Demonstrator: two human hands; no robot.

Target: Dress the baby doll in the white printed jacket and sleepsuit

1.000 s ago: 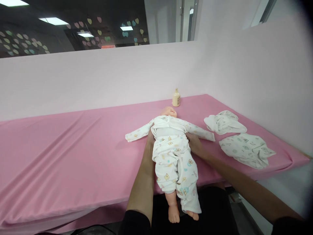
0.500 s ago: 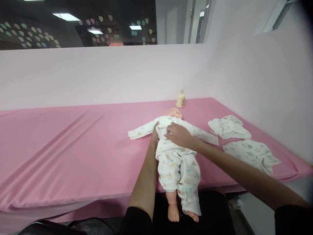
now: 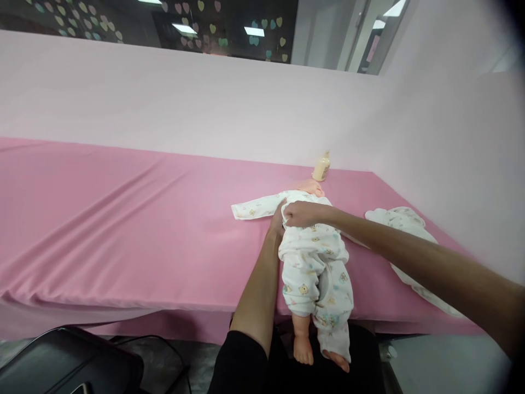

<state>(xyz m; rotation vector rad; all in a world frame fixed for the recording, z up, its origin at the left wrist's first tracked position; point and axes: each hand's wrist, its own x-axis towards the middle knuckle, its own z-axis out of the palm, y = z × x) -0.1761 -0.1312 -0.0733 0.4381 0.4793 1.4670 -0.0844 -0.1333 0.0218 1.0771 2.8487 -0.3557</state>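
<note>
Left hand (image 3: 278,223) half behind doll (image 3: 314,257)

doll (image 3: 314,257) on table (image 3: 123,230), bottle (image 3: 321,167) behind its head; spare clothes (image 3: 404,221) to its right

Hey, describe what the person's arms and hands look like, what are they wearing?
Both forearms are bare, with black sleeves pushed up near the elbows. The left hand and right hand wear no gloves. No rings, watch or bracelets show, though the fingers are too small in the head view to be certain. The right sleeve shows only at the frame's edge.
</note>
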